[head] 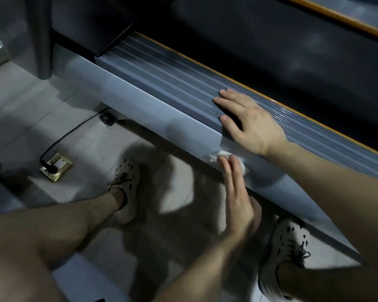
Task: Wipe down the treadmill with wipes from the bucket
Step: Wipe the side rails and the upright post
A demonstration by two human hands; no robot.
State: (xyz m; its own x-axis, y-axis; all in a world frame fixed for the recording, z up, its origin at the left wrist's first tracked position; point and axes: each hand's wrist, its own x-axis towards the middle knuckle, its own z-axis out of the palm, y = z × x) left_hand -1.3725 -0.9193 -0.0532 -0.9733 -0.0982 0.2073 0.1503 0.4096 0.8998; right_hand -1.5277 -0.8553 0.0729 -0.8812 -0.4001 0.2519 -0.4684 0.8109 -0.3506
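The grey treadmill [183, 101] runs diagonally from the far left to the near right; its ribbed grey side rail [166, 75] is edged with an orange strip [260, 95], and the black running belt [271, 44] lies beyond that on the far side. The right hand [249, 120] rests flat on the ribbed rail, palm down, fingers spread wide and holding nothing; its thumb lies at the rail's near edge. Just below it, the left hand [236, 195] is blurred, fingers stretched out together and pointing away; its fingertips [224, 163] press a crumpled white wipe [225, 156] against the smooth grey side panel [140, 105] of the treadmill, so the wipe sits on that near face directly under the right hand; the hand is flat on the wipe rather than closed round it. The person crouches beside the machine with bare legs; a pale perforated shoe with dark laces [127, 188] stands on the grey tiled floor [31, 110] at the middle, and the other pale shoe [288, 253] stands near right, partly under the treadmill's edge. On the left, a black cable [74, 131] runs from under the treadmill to a brass floor socket [56, 167] set in the tiles.
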